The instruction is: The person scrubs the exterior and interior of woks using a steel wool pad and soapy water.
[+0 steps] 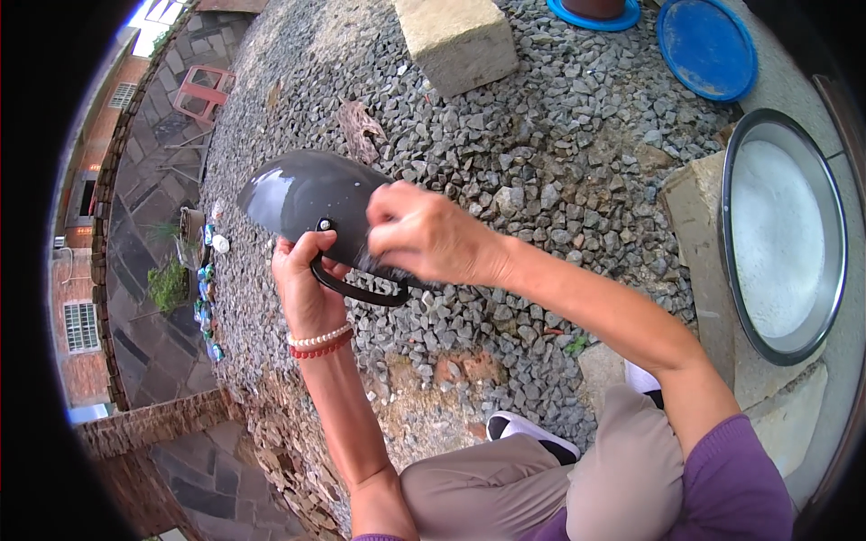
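A dark grey, glossy rounded cooking pot or pan (304, 196) is held up over the gravel, tilted with its outer side towards me. My left hand (304, 284) grips its rim beside the black loop handle (358, 291), the thumb lying by the handle's screw. My right hand (433, 237) is pressed to the pot's side, its fingers curled around a dark, wiry scouring pad (379, 264), mostly hidden and blurred. White and red bead bracelets (321, 343) circle my left wrist.
A metal basin (835, 284) of foamy water stands on stone slabs at the right. A blue lid (707, 51), a blue-rimmed container (595, 17) and a stone block (467, 57) lie at the top. Gravel (514, 176) covers the ground; a pink plastic stool (203, 91) is at upper left.
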`<state>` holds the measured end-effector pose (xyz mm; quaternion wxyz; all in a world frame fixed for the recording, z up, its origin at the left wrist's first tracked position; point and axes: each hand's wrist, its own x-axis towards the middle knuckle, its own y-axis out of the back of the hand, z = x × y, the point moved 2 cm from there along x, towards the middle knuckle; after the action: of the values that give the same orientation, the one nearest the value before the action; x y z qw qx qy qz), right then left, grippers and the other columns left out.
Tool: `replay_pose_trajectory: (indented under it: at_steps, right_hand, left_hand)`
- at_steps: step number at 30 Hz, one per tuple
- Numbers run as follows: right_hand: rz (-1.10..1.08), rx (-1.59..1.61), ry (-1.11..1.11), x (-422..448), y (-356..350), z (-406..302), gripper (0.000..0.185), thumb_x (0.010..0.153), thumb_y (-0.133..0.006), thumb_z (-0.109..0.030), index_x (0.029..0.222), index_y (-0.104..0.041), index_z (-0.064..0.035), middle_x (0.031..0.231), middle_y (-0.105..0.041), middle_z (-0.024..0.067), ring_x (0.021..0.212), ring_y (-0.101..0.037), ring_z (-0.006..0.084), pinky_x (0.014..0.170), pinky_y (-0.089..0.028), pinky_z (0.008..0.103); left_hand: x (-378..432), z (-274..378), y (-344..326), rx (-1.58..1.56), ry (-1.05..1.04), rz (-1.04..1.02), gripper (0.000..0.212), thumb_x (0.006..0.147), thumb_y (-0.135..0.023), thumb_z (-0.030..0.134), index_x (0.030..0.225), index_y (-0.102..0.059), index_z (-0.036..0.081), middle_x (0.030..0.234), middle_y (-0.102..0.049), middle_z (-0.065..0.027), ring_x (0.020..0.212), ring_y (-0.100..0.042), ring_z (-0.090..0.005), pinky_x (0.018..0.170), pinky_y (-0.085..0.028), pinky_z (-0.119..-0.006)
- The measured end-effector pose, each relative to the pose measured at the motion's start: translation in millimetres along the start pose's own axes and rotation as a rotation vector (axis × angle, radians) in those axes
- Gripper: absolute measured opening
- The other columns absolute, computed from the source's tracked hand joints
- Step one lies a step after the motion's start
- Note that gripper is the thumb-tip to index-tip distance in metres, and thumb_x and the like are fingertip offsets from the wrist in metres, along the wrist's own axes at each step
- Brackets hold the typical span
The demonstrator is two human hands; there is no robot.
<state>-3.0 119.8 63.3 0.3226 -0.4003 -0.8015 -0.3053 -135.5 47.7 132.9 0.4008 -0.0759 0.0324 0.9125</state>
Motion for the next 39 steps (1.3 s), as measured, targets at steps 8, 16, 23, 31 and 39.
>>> replay_pose_trajectory:
  at_steps: [8,16,23,31,39]
  right_hand:
    - [-0.108,-0.048,0.033,-2,14,14,0.012,0.068,-0.065,-0.004,0.068,-0.052,-0.0049,0.079,-0.048,0.0053,0.076,-0.051,0.0237,0.071,-0.045,0.0344]
    - [-0.134,0.000,0.078,1,0,-6,0.013,0.067,-0.066,-0.005,0.067,-0.053,-0.0057,0.078,-0.047,0.0045,0.078,-0.049,0.0217,0.069,-0.044,0.0339]
    - [-0.191,-0.052,0.067,5,-2,-11,0.017,0.069,-0.068,-0.006,0.067,-0.051,-0.0043,0.079,-0.048,0.0060,0.080,-0.052,0.0226,0.071,-0.045,0.0328]
    - [-0.065,0.047,-0.066,0,5,10,0.014,0.067,-0.069,-0.004,0.066,-0.055,-0.0043,0.079,-0.052,0.0066,0.079,-0.054,0.0228,0.070,-0.045,0.0329]
    - [-0.046,0.035,-0.103,6,11,18,0.015,0.067,-0.069,-0.006,0.066,-0.055,-0.0050,0.078,-0.050,0.0061,0.081,-0.054,0.0224,0.071,-0.045,0.0347]
  left_hand:
    - [-8,3,-9,0.002,0.031,0.020,0.020,0.070,-0.058,-0.004,0.082,-0.049,0.010,0.066,-0.051,0.0042,0.047,-0.045,-0.0043,0.043,-0.039,-0.018]
    - [-4,-5,-3,0.028,0.030,0.010,0.020,0.071,-0.058,-0.001,0.086,-0.051,0.009,0.069,-0.052,0.0030,0.049,-0.048,-0.0045,0.041,-0.040,-0.018]
    - [0,5,6,-0.062,0.041,-0.017,0.022,0.071,-0.057,-0.007,0.079,-0.045,0.009,0.065,-0.051,0.0015,0.046,-0.048,-0.0062,0.041,-0.042,-0.019]
    - [-7,7,0,-0.027,0.018,0.049,0.023,0.070,-0.056,-0.008,0.077,-0.045,0.011,0.063,-0.048,0.0044,0.043,-0.041,-0.0035,0.037,-0.037,-0.015]
    - [-6,6,-4,-0.019,0.013,0.097,0.022,0.070,-0.058,-0.007,0.074,-0.046,0.011,0.065,-0.049,0.0035,0.043,-0.043,-0.0050,0.040,-0.041,-0.018]
